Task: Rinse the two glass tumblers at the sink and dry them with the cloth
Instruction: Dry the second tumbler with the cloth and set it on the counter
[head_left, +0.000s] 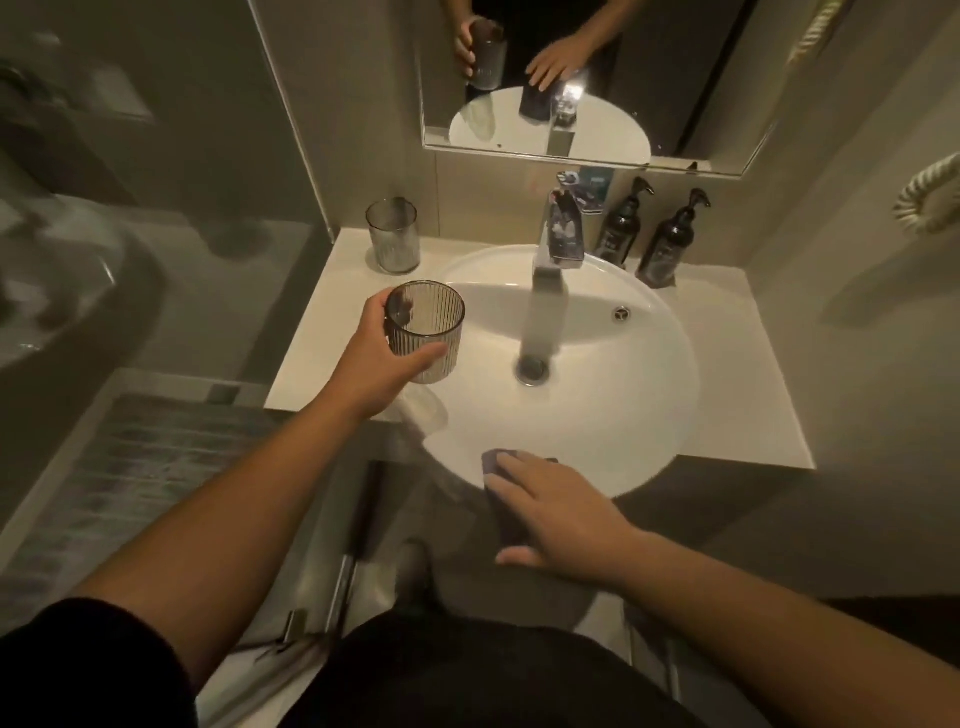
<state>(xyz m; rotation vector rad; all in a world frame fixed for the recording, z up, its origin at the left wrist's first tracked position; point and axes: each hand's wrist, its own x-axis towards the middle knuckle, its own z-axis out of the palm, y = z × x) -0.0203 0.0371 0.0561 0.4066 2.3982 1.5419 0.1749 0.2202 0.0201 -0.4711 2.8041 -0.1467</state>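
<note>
Our left hand (376, 358) grips a ribbed glass tumbler (426, 332), thumb across its near side and fingers curled round the far side, holding it upright above the left rim of the white basin (649, 415), mouth facing up. The second ribbed tumbler (393, 236) stands upright at the back left corner of the white vanity counter (311, 353), well apart from the one we hold.

Our right hand (561, 519) lies flat with its fingers straight and together, pressing on a purple cloth (506, 514) that is draped over the front rim of the basin; part of the cloth hangs down the front edge below our palm.

A chrome mixer tap (556, 244) rises at the back edge of the basin, and a stream of water (540, 322) falls from its spout onto the drain (532, 368). The overflow hole (621, 314) sits on the basin wall to the right of the stream.

Two dark pump bottles (644, 239) stand side by side at the back right corner of the counter, just beside the tap. The mirror (675, 78) above the counter reflects both our hands, the held tumbler and the basin. A rope ring (930, 202) hangs on the right wall.
</note>
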